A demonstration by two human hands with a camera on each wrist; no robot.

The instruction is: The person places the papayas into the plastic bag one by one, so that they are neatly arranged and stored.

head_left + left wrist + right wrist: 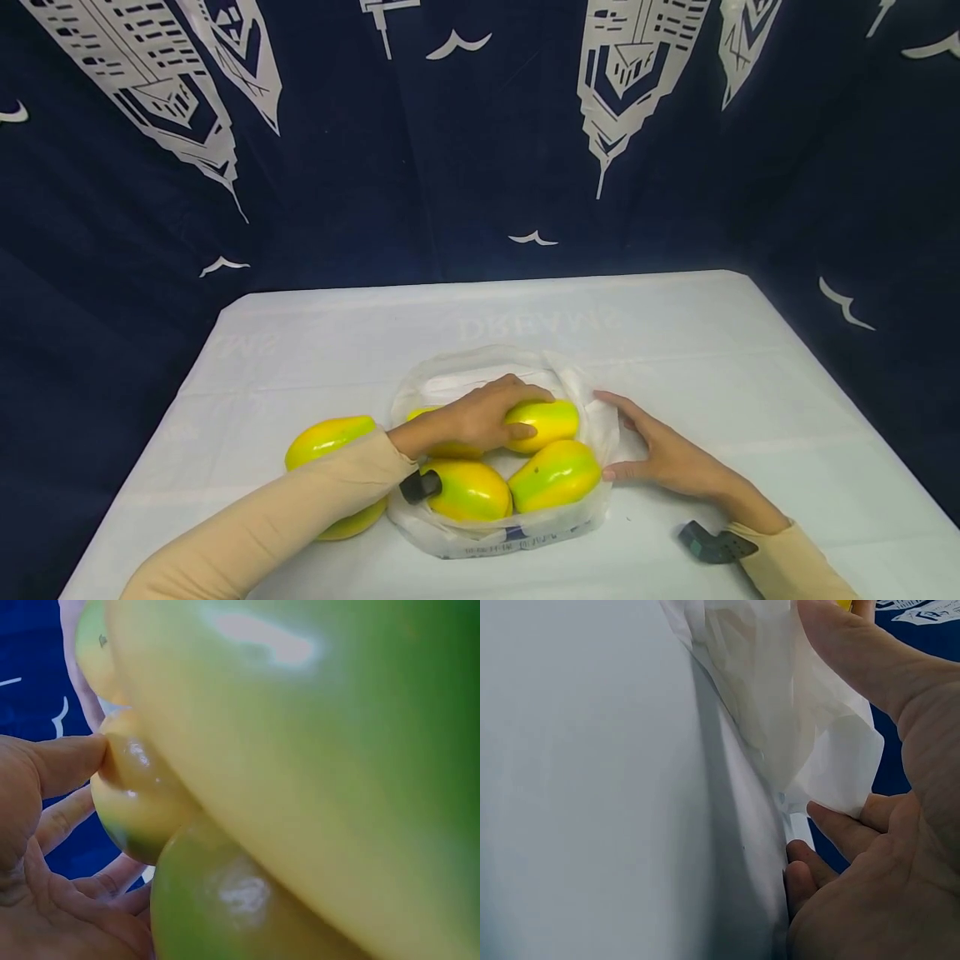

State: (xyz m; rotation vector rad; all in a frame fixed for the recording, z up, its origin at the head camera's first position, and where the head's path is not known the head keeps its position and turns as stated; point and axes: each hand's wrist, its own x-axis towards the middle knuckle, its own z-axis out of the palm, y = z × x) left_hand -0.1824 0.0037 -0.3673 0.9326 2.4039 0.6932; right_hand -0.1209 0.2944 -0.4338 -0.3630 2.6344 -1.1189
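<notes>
A white translucent plastic bag (491, 540) with a wide mouth lies on the table, and several yellow-green papayas sit in it. My left hand (483, 412) reaches over the bag and grips the papaya (558, 421) at its back right, thumb on the near side. In the left wrist view its thumb presses on that papaya (135, 787), while a nearer papaya (337, 735) fills much of the picture. My right hand (667, 450) is at the bag's right side, thumb and fingers spread and touching the plastic (840, 761). Another papaya (558, 477) lies at the bag's front right.
Left of the bag, partly behind the left sleeve (300, 508), are a papaya (322, 442) and a second yellow one (356, 521). A white cloth covers the table (675, 333). Dark blue curtain (450, 167) with white prints hangs behind and at the sides.
</notes>
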